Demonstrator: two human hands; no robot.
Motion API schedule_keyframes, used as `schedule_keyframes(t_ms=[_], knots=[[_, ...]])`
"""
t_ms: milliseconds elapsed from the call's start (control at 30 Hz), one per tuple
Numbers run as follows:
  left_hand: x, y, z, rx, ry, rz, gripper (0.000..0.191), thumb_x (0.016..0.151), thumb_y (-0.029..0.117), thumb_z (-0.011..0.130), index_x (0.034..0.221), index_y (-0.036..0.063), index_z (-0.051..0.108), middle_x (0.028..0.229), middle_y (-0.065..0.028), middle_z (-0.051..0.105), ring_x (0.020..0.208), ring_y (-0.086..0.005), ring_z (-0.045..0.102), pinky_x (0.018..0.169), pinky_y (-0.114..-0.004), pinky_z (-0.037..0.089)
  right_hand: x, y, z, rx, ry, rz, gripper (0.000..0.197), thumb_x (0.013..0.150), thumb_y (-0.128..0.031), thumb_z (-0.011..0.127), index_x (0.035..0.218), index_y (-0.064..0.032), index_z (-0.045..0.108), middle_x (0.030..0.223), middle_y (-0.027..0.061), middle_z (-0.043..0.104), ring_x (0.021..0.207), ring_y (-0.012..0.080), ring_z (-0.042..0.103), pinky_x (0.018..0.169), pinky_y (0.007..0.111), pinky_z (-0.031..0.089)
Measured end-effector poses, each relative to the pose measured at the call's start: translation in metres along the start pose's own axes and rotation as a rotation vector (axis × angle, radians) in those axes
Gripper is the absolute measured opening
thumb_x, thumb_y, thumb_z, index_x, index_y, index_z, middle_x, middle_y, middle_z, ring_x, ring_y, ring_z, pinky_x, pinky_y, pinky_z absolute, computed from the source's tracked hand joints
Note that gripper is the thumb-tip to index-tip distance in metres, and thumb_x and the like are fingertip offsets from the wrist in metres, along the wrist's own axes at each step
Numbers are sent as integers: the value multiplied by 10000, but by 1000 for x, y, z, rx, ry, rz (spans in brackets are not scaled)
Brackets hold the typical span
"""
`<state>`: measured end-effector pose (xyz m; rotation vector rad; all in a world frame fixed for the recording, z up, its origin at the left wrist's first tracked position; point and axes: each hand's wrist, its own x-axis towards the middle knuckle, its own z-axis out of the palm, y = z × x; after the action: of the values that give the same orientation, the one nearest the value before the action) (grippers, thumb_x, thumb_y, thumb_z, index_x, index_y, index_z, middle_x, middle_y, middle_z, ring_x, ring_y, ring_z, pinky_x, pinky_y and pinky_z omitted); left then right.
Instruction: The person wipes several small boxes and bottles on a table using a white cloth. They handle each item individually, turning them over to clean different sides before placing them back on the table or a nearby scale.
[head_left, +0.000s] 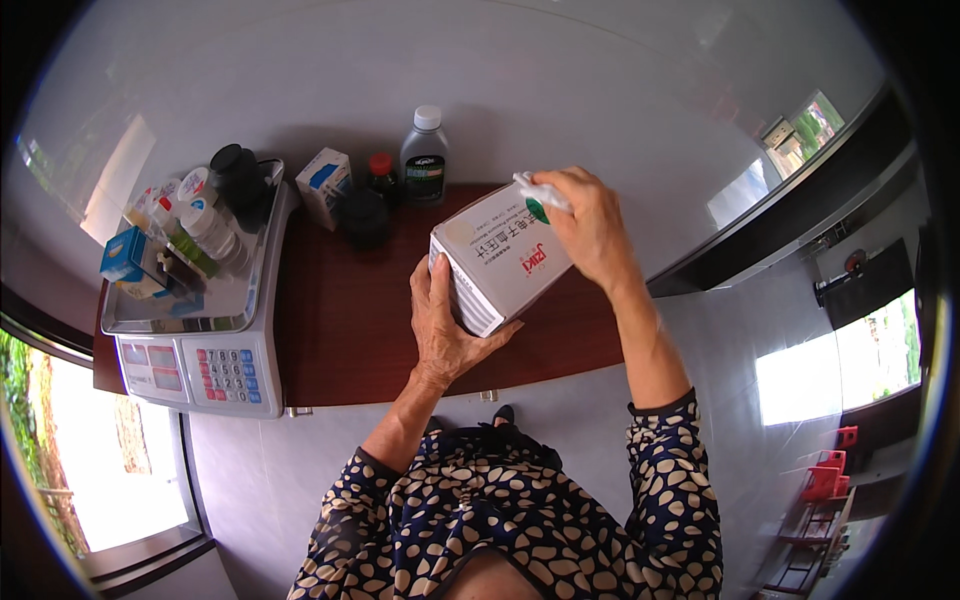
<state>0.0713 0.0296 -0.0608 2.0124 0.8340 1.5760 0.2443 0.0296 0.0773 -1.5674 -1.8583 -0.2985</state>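
A white cardboard blood pressure monitor box (501, 259) is held tilted above the dark red wooden tabletop (345, 330). My left hand (442, 322) grips its near left end, thumb and fingers spread around the striped side. In my right hand (589, 217) is a crumpled white tissue or cloth (541, 191), pinched between thumb and fingers. The cloth lies against the box's far right corner, beside a round green sticker (537, 211). Printed writing covers the upper face of the box. Its underside is hidden.
On the left stands a white price scale (225, 375), its metal tray (247, 300) loaded with bottles and small boxes. Along the wall are a small carton (324, 184), a dark jar (361, 217), a red-capped bottle (382, 178) and a grey bottle (425, 157).
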Motion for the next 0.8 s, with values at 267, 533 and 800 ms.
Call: schedule_keyframes(t_ms=[267,533,800], knots=[[0,-6,5,7,90,97,1198,553,327,902,1443,40,153,1270,-215,414,1142,-362,466,950,-446,418,-60,-73,-3,-35,59,-291,330,702,-36,733,1016,12,643,1000,111,596,907,240,553,708,315,546],[0,-5,2,-34,4,-35,1297,508,359,898,1460,71,67,1338,-228,364,1199,-374,425,975,-466,407,-29,-28,-14,-60,26,-16,400,674,61,703,1054,-45,640,1028,72,607,934,266,557,753,335,531],[3,6,-9,-62,-84,-216,1250,475,342,887,1431,17,150,1344,-211,361,1236,-377,388,1031,-463,358,-44,-49,-22,53,-54,-169,417,634,78,702,1026,-60,675,1064,63,598,964,262,535,793,352,518]])
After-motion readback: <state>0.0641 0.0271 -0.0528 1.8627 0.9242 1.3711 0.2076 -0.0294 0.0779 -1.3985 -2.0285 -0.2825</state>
